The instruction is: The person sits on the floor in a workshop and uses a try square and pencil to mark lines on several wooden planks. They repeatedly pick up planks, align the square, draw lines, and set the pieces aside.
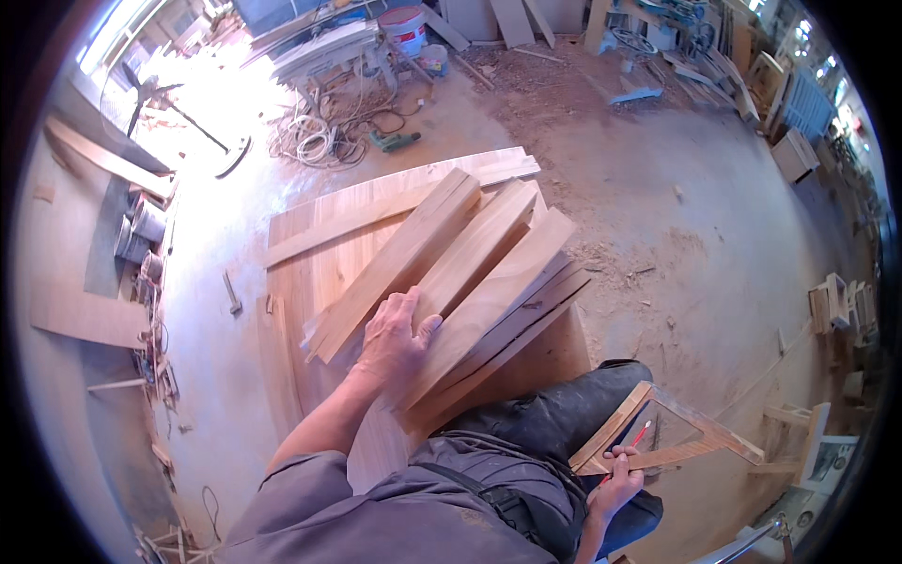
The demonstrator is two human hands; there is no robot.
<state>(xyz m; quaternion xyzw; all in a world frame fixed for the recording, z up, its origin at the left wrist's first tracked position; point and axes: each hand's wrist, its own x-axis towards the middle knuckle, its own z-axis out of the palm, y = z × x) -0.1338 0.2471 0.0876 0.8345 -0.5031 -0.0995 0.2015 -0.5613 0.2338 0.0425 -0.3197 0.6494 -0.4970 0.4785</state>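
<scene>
Thick pale wooden boards lie side by side at a slant on a wide wooden panel in front of me. My left hand is closed at the near end of the middle board, its thumb toward the right-hand board. Left of it lies another thick board. Low on the right, my right hand grips a triangular wooden frame, like a large set square, together with a red pencil. The right palm and the panel under the stack are partly hidden.
A hammer-like tool lies on the floor to the left. Beyond the panel are a green power tool, coiled cables and a bucket. Buckets line the left side; wooden pieces stand at the right.
</scene>
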